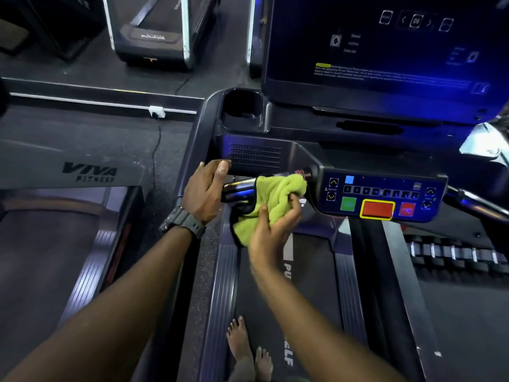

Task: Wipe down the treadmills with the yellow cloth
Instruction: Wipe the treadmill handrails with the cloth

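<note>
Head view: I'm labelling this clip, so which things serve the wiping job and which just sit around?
In the job:
- yellow cloth, held in the right hand
- chrome handlebar under the cloth
- left hand resting on the console edge
- button panel

Just there:
- cup holder
- neighbouring treadmill
- dumbbell rack

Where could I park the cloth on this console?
Cup holder left of the screen looks bare. Crowded: the handle, under the cloth and both hands (left, right), and the button panel.
</note>
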